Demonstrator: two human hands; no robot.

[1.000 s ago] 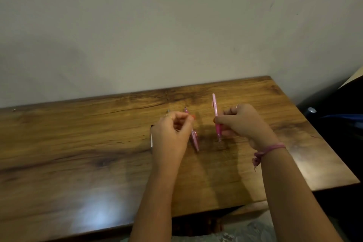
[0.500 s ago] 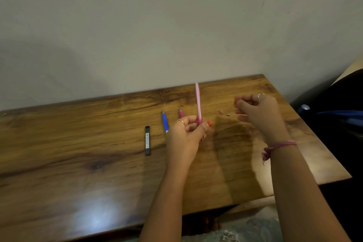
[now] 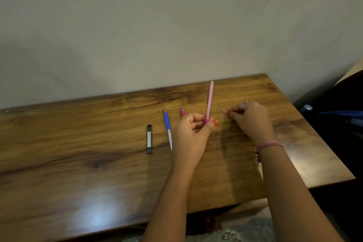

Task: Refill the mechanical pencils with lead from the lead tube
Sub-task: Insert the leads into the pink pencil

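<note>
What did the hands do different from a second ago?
The pink pencil changed hands: the right hand let go of it, and the left hand now pinches it upright. The right hand moved off to the right, fingers curled down at the table; whether it holds anything is unclear. The lead tube, blue pencil and other pink pencil lie where they were.
</note>
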